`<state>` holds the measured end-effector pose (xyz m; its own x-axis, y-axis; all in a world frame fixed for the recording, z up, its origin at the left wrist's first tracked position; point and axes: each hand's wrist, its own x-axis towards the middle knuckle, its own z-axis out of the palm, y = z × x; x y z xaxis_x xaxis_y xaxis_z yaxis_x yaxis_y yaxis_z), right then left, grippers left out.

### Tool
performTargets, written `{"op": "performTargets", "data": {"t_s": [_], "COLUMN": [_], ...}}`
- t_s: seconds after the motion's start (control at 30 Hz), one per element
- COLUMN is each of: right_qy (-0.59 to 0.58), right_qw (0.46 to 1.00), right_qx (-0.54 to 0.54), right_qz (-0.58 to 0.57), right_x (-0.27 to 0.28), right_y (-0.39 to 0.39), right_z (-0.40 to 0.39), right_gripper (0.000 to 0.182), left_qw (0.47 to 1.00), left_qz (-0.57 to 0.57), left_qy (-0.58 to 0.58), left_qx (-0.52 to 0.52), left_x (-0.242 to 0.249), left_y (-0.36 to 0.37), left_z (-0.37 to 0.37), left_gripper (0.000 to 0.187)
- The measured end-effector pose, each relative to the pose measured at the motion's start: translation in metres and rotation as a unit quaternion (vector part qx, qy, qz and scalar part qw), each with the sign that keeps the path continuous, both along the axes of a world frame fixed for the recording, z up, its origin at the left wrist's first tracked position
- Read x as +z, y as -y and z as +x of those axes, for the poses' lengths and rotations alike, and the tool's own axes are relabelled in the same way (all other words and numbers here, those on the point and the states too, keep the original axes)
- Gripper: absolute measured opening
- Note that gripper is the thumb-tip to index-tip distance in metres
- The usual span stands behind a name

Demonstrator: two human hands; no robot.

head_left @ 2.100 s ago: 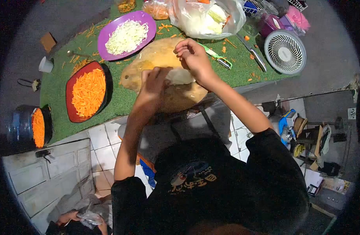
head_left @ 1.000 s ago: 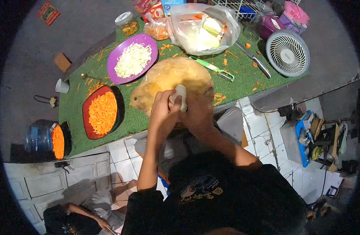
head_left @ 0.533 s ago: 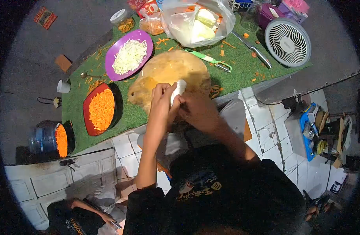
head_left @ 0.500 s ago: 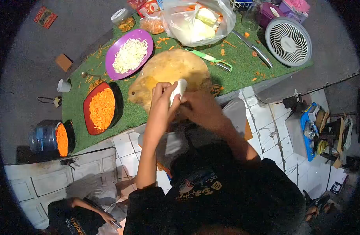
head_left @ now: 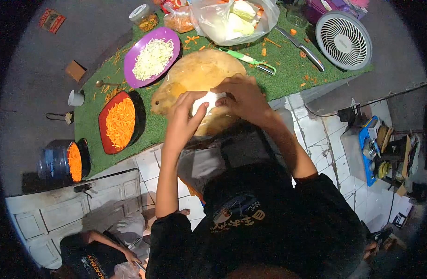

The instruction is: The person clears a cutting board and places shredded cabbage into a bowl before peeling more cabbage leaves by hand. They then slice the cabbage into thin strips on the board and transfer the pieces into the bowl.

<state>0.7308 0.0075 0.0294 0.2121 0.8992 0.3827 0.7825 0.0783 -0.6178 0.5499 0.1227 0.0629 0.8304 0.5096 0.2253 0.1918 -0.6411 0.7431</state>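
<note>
White piece [head_left: 205,103], its exact kind not clear, is grasped between both hands over the near part of a round wooden cutting board [head_left: 201,69]. The left hand [head_left: 183,114] holds it from the left, thumb on the near side and fingers curled over the far side. The right hand [head_left: 243,97] has its fingers bent against the right end of the piece; some of its fingertips are hidden, so how firmly they press cannot be told. The board lies on a green mat [head_left: 287,79], its small holed handle pointing left. Just beyond its far right edge lies a green-handled peeler [head_left: 246,59], and farther right a knife [head_left: 304,50] rests near a gray slotted basket [head_left: 342,42]. Past the board, an open clear plastic bag [head_left: 204,23] holds pale and orange vegetables. To the left of the board, a purple plate [head_left: 130,76] carries pale shreds [head_left: 153,59], and nearer the person a red bowl [head_left: 103,128] is heaped with orange strips [head_left: 120,123]. A lidded jar [head_left: 143,17] stands beyond the plate, and loose orange scraps dot the mat. At the lower left, another person [head_left: 95,253] in dark clothing is near a pale panelled door [head_left: 67,211].
</note>
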Motion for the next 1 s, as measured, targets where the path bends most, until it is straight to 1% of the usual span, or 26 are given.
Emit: {"op": "performTargets", "data": {"t_s": [0.07,0.13,0.27,0.33,0.37,0.47,0.5,0.53,0.57,0.63,0.7,0.77,0.8,0.87,0.93,1.0], "right_qy": [0.003,0.037,0.056,0.078,0.078,0.087,0.064,0.039,0.038,0.039,0.047,0.055,0.078,0.104,0.112,0.099], "right_qw": [1.000,0.996,0.995,0.994,0.994,0.994,0.997,0.999,0.999,0.998,0.996,0.993,0.993,0.991,0.993,0.995], "right_qx": [-0.020,-0.061,-0.065,-0.076,-0.076,-0.053,-0.022,0.010,0.010,0.013,-0.005,-0.023,-0.028,-0.035,-0.018,-0.013], "right_qz": [0.017,-0.052,-0.046,0.020,0.021,0.030,0.033,0.037,0.036,-0.053,-0.076,-0.099,-0.090,-0.076,0.008,0.025], "right_x": [-0.001,0.011,0.005,-0.002,-0.002,-0.002,-0.003,-0.003,-0.003,0.001,0.014,0.018,0.018,0.013,-0.005,-0.007], "right_y": [0.003,0.007,0.009,0.008,0.008,0.005,0.004,0.004,0.004,0.003,0.004,0.004,0.004,-0.001,-0.006,-0.009], "right_z": [-0.002,-0.008,-0.012,-0.012,-0.012,-0.001,0.005,0.007,0.007,0.010,0.007,0.003,0.001,0.004,0.007,0.005], "right_gripper": [0.032,0.028,0.028,0.030,0.030,0.030,0.029,0.028,0.028,0.025,0.024,0.023,0.025,0.026,0.027,0.030], "left_qw": [1.000,0.993,0.989,0.974,0.968,0.974,0.974,0.974,0.973,0.971,0.970,0.977,0.977,0.959,0.958,0.959], "left_qz": [0.017,0.115,0.148,0.224,0.251,0.222,0.221,0.225,0.231,0.237,0.240,0.213,0.212,0.283,0.286,0.283], "left_qy": [0.021,0.035,0.011,-0.035,-0.008,0.022,0.022,0.005,-0.011,-0.016,-0.024,-0.030,-0.030,-0.008,-0.002,-0.003], "left_qx": [0.002,0.003,-0.008,-0.020,-0.024,-0.040,-0.041,-0.023,-0.004,0.001,0.005,-0.005,-0.006,0.017,0.001,-0.012], "left_x": [-0.003,-0.003,0.004,0.000,-0.006,-0.016,-0.017,-0.018,-0.018,-0.018,-0.019,-0.019,-0.018,-0.013,-0.015,-0.016], "left_y": [0.003,0.005,0.008,0.005,0.003,-0.003,-0.002,0.001,0.003,0.007,0.007,0.005,0.007,0.011,0.010,0.012], "left_z": [0.002,0.005,0.011,0.019,0.026,0.026,0.026,0.026,0.026,0.025,0.024,0.024,0.023,0.024,0.022,0.019], "left_gripper": [0.025,0.024,0.024,0.023,0.024,0.024,0.024,0.024,0.024,0.024,0.024,0.021,0.021,0.019,0.021,0.022]}}
